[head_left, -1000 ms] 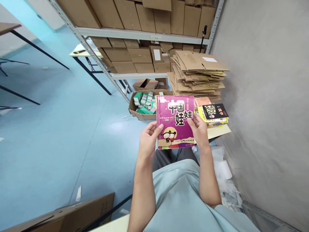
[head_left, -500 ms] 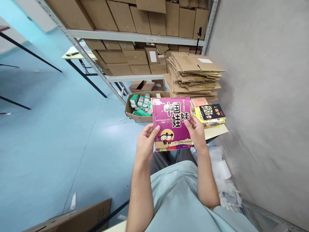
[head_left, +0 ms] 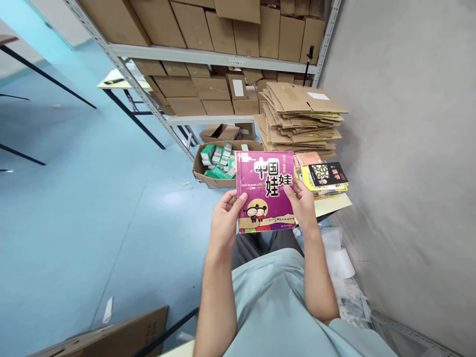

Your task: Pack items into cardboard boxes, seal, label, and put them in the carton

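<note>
Head view is showing a magenta book being held up in front of the person, just below the middle of the frame, its cover with two cartoon children facing the camera. Left hand is gripping the book's 8 o'clock corner, thumb lying on the cover and the fingers curling behind it. Right hand is clasping the 4 o'clock edge the same way, thumb pressing on the front and the fingers hidden behind. Both forearms are rising from the 6 o'clock side, over a pale blue-green shirt.

At 3 o'clock from the book, and near it, a low pile of books is sitting with a black-covered one on top. At 1 o'clock a tall stack of flattened cartons is leaning slightly against the grey wall. At 10 o'clock an open box is lying on the blue floor, holding small green packets. Behind it, at 12 o'clock, a metal rack is carrying rows of brown boxes. At 5 o'clock, white paper scraps are lying along the foot of the wall. At 7 o'clock a brown cardboard sheet is showing at the frame's lower edge.
</note>
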Demonstrator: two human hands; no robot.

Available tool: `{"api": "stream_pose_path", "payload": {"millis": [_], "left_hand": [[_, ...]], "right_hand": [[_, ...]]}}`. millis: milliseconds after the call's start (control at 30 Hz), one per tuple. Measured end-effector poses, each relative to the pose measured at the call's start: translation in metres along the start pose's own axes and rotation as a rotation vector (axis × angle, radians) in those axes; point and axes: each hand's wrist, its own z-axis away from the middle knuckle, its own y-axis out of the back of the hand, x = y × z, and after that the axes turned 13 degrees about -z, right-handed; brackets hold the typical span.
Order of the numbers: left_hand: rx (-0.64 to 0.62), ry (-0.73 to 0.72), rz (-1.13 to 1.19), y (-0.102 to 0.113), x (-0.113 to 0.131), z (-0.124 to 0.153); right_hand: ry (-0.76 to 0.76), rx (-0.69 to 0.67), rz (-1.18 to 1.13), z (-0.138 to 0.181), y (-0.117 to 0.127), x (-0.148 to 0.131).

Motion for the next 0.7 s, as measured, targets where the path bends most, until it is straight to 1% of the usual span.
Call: {"api": "stream_pose_path", "payload": {"millis": [233,367,700], "left_hand": [[0.018,0.015,0.001,-0.0003,0.0027,0.0003],[0.037,0.032,-0.003,-0.0011,0.0053,0.0009],[0.004,0.035,-0.029,-0.0011,0.0016,-0.0013]], "right_hand": [[-0.018,-0.025,0.013,-0.0018,0.0014,0.0025],[-0.017,-0.011,0.008,-0.0030,0.0022,0.0046],[0.001,-0.015,0.027,-0.0016,0.0030,0.0035]]}}
